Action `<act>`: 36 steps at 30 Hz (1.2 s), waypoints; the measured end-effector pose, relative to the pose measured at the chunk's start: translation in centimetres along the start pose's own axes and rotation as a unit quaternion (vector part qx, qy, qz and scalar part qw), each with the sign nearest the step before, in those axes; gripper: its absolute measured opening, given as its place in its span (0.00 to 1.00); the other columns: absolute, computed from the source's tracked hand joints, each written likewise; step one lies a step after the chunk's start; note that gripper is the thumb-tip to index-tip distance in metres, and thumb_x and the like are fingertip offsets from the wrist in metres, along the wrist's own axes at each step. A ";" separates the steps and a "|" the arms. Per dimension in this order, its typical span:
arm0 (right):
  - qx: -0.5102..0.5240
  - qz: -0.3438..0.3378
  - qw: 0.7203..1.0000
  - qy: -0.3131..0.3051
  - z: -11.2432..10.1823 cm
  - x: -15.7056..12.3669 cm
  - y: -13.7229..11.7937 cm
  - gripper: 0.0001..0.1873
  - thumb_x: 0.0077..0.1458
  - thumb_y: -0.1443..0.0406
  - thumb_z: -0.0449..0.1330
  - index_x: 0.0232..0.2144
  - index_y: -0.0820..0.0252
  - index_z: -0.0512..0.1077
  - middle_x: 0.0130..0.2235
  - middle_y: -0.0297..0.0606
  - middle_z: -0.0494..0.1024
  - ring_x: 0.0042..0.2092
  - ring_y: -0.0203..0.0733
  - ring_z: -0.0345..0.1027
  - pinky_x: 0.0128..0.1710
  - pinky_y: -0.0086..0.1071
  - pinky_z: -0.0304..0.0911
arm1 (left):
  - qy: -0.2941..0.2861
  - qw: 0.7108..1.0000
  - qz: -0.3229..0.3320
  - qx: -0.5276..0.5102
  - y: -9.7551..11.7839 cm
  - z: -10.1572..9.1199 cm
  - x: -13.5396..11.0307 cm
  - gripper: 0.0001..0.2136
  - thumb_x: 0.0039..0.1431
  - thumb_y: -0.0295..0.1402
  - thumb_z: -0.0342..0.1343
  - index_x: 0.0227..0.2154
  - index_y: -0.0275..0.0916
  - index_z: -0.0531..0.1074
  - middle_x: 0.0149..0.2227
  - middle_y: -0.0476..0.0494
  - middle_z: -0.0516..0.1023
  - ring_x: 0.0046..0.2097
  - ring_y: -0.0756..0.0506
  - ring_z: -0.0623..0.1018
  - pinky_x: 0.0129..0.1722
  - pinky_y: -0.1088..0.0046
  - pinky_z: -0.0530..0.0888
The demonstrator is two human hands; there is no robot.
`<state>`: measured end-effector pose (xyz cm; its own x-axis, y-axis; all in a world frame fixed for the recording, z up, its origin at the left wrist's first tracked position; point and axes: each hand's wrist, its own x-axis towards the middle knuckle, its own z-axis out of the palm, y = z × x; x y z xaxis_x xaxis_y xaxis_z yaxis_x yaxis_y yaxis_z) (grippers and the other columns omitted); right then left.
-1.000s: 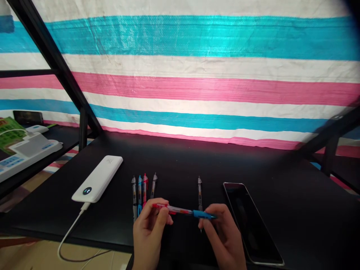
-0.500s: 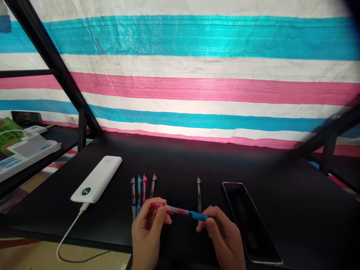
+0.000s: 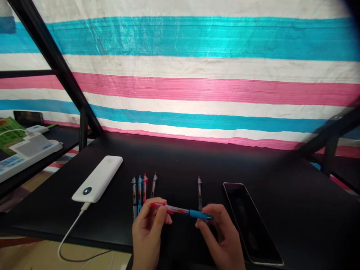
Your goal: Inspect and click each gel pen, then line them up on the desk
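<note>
A retractable pen [image 3: 180,210] with a red rear end, a clear barrel and a blue grip lies nearly level between my hands, its tip to the right. My left hand [image 3: 149,228] pinches the red end between thumb and fingers. Around the blue grip curl the fingers of my right hand [image 3: 222,234], with the thumb below it and the dark tip showing. Behind my left hand stand in a row a black pen [image 3: 134,191], a blue pen [image 3: 140,191], a red pen [image 3: 145,185] and another black pen [image 3: 153,185], their lower parts partly hidden. One more black pen [image 3: 199,191] lies beyond my right hand.
On the black table [image 3: 174,161], a white power bank [image 3: 98,178] with a white cable [image 3: 67,232] lies left. A dark-screened phone [image 3: 253,221] lies right. Black frame bars [image 3: 50,56] slant at both sides. A striped sheet [image 3: 197,90] hangs behind; a power strip [image 3: 30,153] sits far left.
My right thumb has shifted left and down off the pen's tip end, so the dark tip now shows. My left hand stays about where it was.
</note>
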<state>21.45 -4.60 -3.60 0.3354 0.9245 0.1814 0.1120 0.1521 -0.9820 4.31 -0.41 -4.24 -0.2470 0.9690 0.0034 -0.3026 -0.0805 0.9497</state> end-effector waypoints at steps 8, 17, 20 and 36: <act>-0.020 -0.007 0.999 -0.031 -0.4 0.2 0.2 0.12 0.63 0.53 0.65 0.44 0.51 0.76 0.30 0.32 0.77 0.31 0.41 0.69 0.33 0.31 0.62 | 0.012 1.000 -0.002 0.000 0.4 0.4 -0.1 0.17 0.56 0.47 0.71 0.35 0.38 0.81 0.24 0.49 0.76 0.26 0.48 0.75 0.30 0.75 0.75; -0.101 -0.058 0.992 -0.051 0.2 0.2 -0.1 0.18 0.68 0.55 0.58 0.28 0.55 0.73 0.26 0.31 0.67 0.27 0.37 0.60 0.28 0.31 0.53 | -0.022 1.000 0.007 -0.008 -0.2 -0.2 -0.1 0.14 0.60 0.45 0.68 0.37 0.39 0.81 0.25 0.49 0.77 0.27 0.49 0.75 0.31 0.77 0.73; -0.084 -0.037 0.994 -0.054 0.2 0.2 -0.1 0.26 0.71 0.52 0.53 0.23 0.56 0.64 0.24 0.31 0.62 0.25 0.37 0.56 0.27 0.32 0.50 | -0.052 0.998 0.023 -0.001 -0.3 -0.1 0.0 0.11 0.63 0.43 0.67 0.35 0.40 0.81 0.25 0.49 0.76 0.27 0.50 0.74 0.31 0.77 0.72; -0.035 0.018 0.998 -0.044 0.3 0.0 0.1 0.34 0.69 0.42 0.52 0.18 0.56 0.63 0.21 0.32 0.61 0.22 0.36 0.55 0.23 0.31 0.54 | -0.167 0.981 0.039 -0.089 0.7 2.0 1.4 0.10 0.69 0.40 0.61 0.34 0.40 0.79 0.34 0.49 0.72 0.31 0.50 0.73 0.34 0.76 0.71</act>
<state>21.16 -4.48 -3.68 0.2562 0.9567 0.1383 0.1678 0.0969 -0.9810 5.62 1.38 -2.89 0.0314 0.9785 0.2038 -0.4583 -0.1671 0.8729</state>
